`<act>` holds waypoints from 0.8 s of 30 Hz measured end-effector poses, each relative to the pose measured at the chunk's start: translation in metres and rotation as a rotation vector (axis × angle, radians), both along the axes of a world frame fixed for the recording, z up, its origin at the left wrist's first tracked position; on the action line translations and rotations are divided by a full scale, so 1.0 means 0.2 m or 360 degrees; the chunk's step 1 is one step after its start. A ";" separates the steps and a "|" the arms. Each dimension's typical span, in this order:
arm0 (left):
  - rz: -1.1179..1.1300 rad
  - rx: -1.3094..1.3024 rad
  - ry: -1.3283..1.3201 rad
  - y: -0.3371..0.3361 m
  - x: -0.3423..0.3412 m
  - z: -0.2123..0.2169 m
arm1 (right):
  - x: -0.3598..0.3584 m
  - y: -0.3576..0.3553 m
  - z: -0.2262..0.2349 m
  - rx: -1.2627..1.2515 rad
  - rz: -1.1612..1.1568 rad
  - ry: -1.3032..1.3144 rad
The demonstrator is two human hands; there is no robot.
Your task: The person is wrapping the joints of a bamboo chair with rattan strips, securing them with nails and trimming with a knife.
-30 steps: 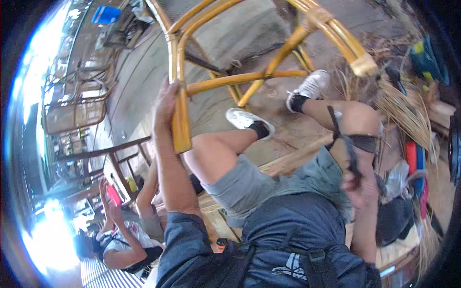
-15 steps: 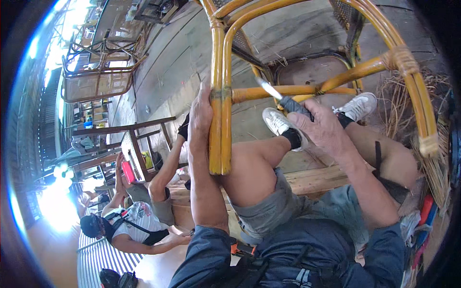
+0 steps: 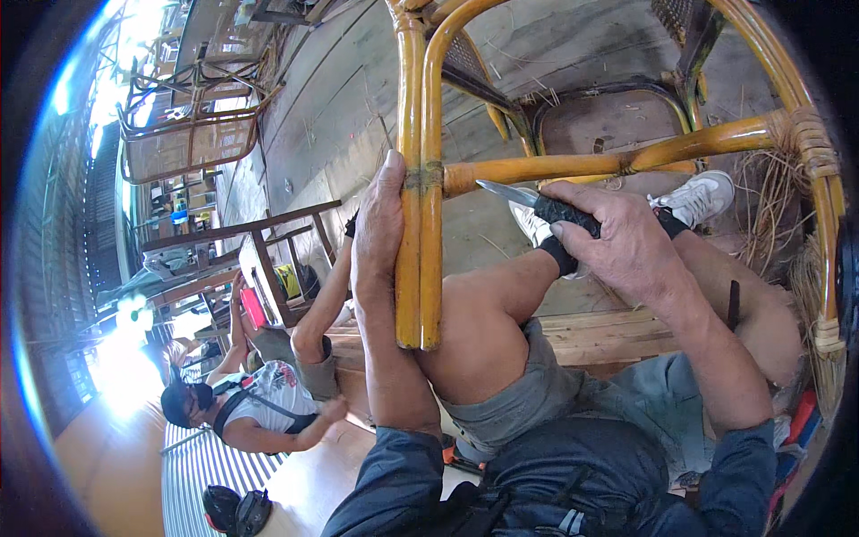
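Observation:
A glossy yellow-brown rattan chair frame [image 3: 555, 168] rises in front of me, with bound joints where its rail meets the legs. My left hand [image 3: 379, 233] holds the paired poles of its near left leg [image 3: 418, 268]; the thumb lies along the outer side and the fingers are mostly hidden. My right hand [image 3: 626, 237] is closed round the dark wrapped handle of a knife [image 3: 512, 191]. The bare blade points left, just under the rail and close to the leg's bound joint. Whether it touches the rattan, I cannot tell.
Loose cane strips [image 3: 765, 201] lie in a heap at the right. Another rattan chair [image 3: 617, 121] stands beyond the frame. At the left a person [image 3: 268, 403] sits near a dark wooden chair [image 3: 259, 259]. More chair frames [image 3: 192, 125] are at the far left.
The knife has swung from pointing up across the rail to lying nearly level below it, tip nearer the leg. The chair frame appears slightly further right and lower. The person at left moved an arm.

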State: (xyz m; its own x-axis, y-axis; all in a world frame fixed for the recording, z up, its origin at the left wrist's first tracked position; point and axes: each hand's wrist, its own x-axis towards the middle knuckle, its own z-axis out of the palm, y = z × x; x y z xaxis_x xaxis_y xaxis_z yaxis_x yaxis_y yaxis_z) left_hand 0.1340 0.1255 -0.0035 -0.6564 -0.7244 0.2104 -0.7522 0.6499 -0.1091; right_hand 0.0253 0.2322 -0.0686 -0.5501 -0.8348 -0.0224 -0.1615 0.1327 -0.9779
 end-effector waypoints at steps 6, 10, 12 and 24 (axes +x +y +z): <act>0.0180 0.1722 0.0888 -0.51 0.10 0.07 | 0.01 -0.01 0.01 -0.0011 -0.0008 0.0163; 0.0259 0.1714 0.1177 -0.53 0.08 0.02 | 0.02 -0.01 0.07 -0.0048 -0.0056 0.0462; 0.0351 0.1703 0.1255 -0.43 0.02 0.04 | 0.01 0.01 0.11 0.0280 0.0075 0.0553; 0.0428 0.1503 0.1394 -0.41 0.05 0.07 | 0.05 0.00 0.11 0.0341 0.0048 0.0518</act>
State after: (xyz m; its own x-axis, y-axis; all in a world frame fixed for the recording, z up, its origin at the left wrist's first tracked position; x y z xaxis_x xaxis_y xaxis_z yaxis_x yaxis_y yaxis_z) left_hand 0.1439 0.0436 0.0115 -0.3753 -0.9118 -0.1664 -0.4583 0.0265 0.8884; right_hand 0.0351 0.2331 -0.0468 -0.5322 -0.8462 -0.0264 -0.4655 0.3186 -0.8257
